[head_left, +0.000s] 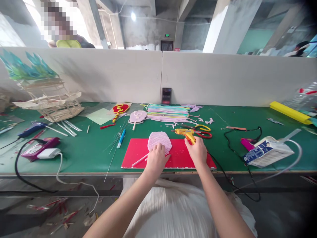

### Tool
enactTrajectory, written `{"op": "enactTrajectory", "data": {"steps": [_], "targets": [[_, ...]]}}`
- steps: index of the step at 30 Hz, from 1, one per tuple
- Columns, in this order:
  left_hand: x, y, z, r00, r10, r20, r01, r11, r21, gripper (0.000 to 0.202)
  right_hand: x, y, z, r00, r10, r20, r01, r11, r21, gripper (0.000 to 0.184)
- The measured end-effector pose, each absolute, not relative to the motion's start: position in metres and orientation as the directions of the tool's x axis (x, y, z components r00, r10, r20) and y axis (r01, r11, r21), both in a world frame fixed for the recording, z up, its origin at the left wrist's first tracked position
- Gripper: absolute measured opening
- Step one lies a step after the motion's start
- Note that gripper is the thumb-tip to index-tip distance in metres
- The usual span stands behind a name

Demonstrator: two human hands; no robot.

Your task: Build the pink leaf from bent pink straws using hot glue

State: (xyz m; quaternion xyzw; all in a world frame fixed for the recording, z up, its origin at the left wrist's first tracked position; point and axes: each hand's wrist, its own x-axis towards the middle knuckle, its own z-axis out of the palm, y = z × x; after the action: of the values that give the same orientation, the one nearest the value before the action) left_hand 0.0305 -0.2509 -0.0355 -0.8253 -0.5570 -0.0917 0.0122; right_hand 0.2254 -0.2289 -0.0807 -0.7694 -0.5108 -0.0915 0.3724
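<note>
My left hand (156, 158) lies over the lower part of a pale pink ribbed disc (159, 139), its fingers on the surface and its thumb apart at the right edge. Rows of fuzzy strips, like pipe cleaners, make up the disc. A thin pale pink stick (139, 160) extends to the left of this hand. Both rest on a red board (133, 150) at the table's front edge. My right hand (198, 152) is closed around the handle of a yellow glue gun (186, 133), whose nozzle points left toward the disc without touching it.
Behind the board lie bundled pastel pipe cleaners (168, 114), a pink lollipop-shaped piece (137, 116), a red-and-yellow piece (120, 108) and scissors (204, 132). A blue pen (121, 138) and wires lie left. A carton (268, 152) and cables stand right. A partition (223, 77) closes the back.
</note>
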Motion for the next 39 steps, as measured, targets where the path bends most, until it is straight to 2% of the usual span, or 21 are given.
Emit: {"op": "enactTrajectory", "data": {"steps": [3, 7, 14, 19, 23, 32, 39], "targets": [[0.037, -0.254, -0.04, 0.365, 0.913, 0.181, 0.927, -0.375, 0.026, 0.026, 0.223, -0.231, -0.077, 0.491, 0.745, 0.451, 0.816, -0.213, -0.537, 0.039], [0.044, -0.26, -0.049, 0.371, 0.908, 0.193, 0.928, -0.369, -0.043, 0.027, 0.222, -0.233, -0.074, 0.489, 0.768, 0.413, 0.806, -0.218, -0.55, 0.039], [0.042, -0.263, -0.059, 0.362, 0.894, 0.265, 0.928, -0.372, -0.014, 0.031, 0.221, -0.234, -0.073, 0.473, 0.782, 0.405, 0.811, -0.206, -0.548, 0.04], [0.046, -0.263, -0.055, 0.402, 0.897, 0.184, 0.915, -0.4, -0.049, 0.032, 0.22, -0.235, -0.071, 0.473, 0.79, 0.391, 0.815, -0.223, -0.535, 0.039], [0.055, -0.266, -0.054, 0.37, 0.92, 0.134, 0.928, -0.359, -0.097, 0.034, 0.219, -0.235, -0.072, 0.472, 0.793, 0.386, 0.816, -0.226, -0.533, 0.039], [0.056, -0.267, -0.056, 0.319, 0.932, 0.172, 0.946, -0.323, -0.003, 0.037, 0.221, -0.233, -0.076, 0.451, 0.79, 0.415, 0.825, -0.192, -0.531, 0.038], [0.046, -0.256, -0.045, 0.282, 0.944, 0.172, 0.941, -0.307, 0.142, 0.034, 0.225, -0.232, -0.075, 0.45, 0.781, 0.433, 0.832, -0.19, -0.522, 0.043]]}}
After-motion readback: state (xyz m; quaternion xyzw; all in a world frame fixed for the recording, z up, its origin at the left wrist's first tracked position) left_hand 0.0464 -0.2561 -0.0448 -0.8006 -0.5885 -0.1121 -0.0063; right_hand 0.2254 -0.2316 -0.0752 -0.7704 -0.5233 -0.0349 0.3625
